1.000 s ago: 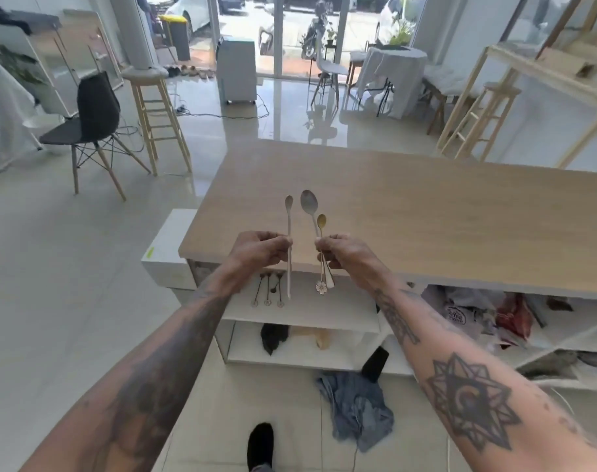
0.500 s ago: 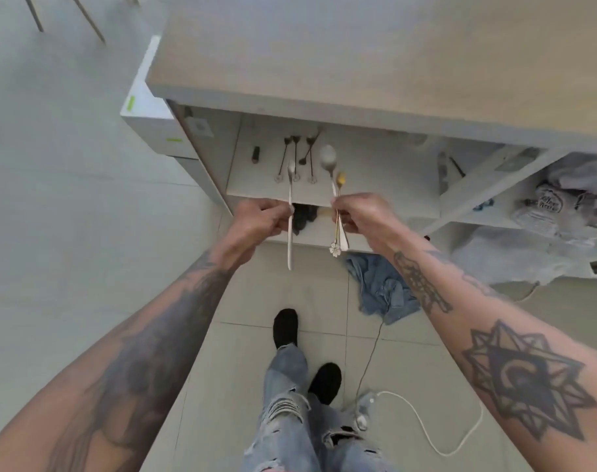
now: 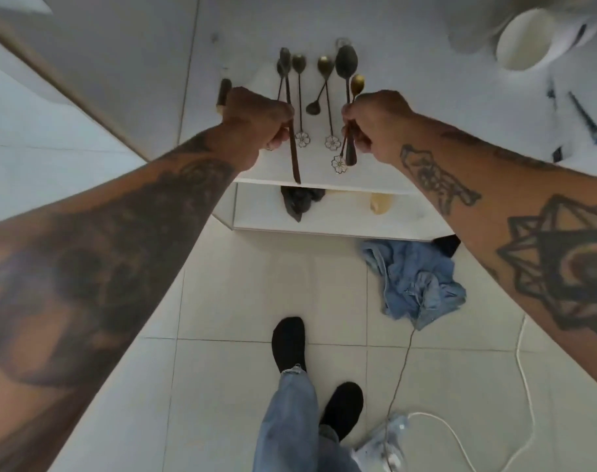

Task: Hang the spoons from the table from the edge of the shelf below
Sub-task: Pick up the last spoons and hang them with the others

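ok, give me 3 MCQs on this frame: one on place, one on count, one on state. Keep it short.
1. Where does the blue cloth lie?
A. on the floor tiles right of the feet
B. on the shelf
C. over the left arm

2. How many spoons does the right hand hold?
A. none
B. two
C. five

3. What is the left hand doing?
A. lying open and flat
B. closed around a long dark spoon handle
C. holding the white cup

Key:
1 A: it is crumpled on the tiles below the shelf edge.
2 B: a large dark bowl and a small gold one rise above the fist.
3 B: the handle sticks out below the fist.
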Demonstrator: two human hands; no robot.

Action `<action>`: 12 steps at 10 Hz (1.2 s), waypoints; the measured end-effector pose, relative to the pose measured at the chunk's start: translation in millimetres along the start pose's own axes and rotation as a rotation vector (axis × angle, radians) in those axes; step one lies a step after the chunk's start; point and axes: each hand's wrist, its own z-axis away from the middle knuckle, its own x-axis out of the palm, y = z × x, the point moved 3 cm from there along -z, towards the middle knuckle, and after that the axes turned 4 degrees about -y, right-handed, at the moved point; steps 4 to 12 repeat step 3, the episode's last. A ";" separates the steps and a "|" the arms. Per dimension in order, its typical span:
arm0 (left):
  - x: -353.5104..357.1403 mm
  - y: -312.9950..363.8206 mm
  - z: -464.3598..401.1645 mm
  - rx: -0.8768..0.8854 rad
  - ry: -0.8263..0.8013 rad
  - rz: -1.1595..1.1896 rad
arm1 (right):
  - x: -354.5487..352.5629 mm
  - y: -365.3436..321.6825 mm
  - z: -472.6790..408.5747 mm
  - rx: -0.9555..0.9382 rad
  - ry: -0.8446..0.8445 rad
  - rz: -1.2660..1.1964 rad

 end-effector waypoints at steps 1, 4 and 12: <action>7.3 5.1 -27.6 -0.001 0.025 0.004 | 6.6 -5.2 -24.0 -0.002 0.037 0.002; 3.5 8.0 -42.1 0.053 0.077 -0.093 | 6.5 -16.9 -38.3 -0.025 0.161 0.095; 3.5 8.0 -42.1 0.053 0.077 -0.093 | 6.5 -16.9 -38.3 -0.025 0.161 0.095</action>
